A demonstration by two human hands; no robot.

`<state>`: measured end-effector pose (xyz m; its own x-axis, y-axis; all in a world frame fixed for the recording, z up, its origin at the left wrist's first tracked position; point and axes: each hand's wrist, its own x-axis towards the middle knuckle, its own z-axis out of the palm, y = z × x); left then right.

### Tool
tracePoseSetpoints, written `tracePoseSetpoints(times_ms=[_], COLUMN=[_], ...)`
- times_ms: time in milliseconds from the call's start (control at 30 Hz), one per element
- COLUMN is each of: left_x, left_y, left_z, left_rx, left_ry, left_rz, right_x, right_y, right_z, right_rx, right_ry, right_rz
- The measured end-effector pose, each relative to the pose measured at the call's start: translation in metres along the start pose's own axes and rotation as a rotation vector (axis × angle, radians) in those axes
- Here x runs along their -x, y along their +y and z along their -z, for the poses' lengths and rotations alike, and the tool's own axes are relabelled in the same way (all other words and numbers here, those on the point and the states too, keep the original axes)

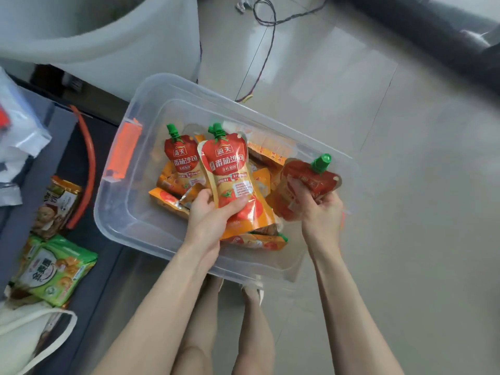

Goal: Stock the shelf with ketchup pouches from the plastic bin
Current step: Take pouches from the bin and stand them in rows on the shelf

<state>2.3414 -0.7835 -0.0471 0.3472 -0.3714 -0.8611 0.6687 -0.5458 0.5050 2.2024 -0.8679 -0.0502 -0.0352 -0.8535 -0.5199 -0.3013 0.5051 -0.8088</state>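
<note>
On the glossy grey tiled floor (392, 158), mid-frame beside the dark shelf (102, 247) at left, the clear plastic bin (113, 212) holds loose ketchup pouches (259, 242), the left grip (208, 212) clutching two upright pouches (230, 169) and the right grip (322, 209) grasping a third pouch (311, 182).

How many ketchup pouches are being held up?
3: a front pouch and a back pouch in the left hand, a third pouch in the right hand. More lie in the plastic bin, some probably hidden.

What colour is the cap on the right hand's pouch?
Green plastic screw cap, best seen in head view.
</note>
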Motion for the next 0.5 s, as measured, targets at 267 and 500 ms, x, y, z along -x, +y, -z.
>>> tracePoseSetpoints(times_ms=[267,500], left_x=[0.136,0.275], left_y=[0.019,0.004], left_z=[0.055,0.111], left_rx=[-0.057,0.113], left_ry=[-0.073,0.206], left_rz=[-0.271,-0.485], right_x=[0.099,0.204], right_y=[-0.077,-0.131], right_z=[0.009,0.007], right_rx=[0.045,0.173], right_ry=[-0.429,-0.819], right_rz=[0.072,0.112])
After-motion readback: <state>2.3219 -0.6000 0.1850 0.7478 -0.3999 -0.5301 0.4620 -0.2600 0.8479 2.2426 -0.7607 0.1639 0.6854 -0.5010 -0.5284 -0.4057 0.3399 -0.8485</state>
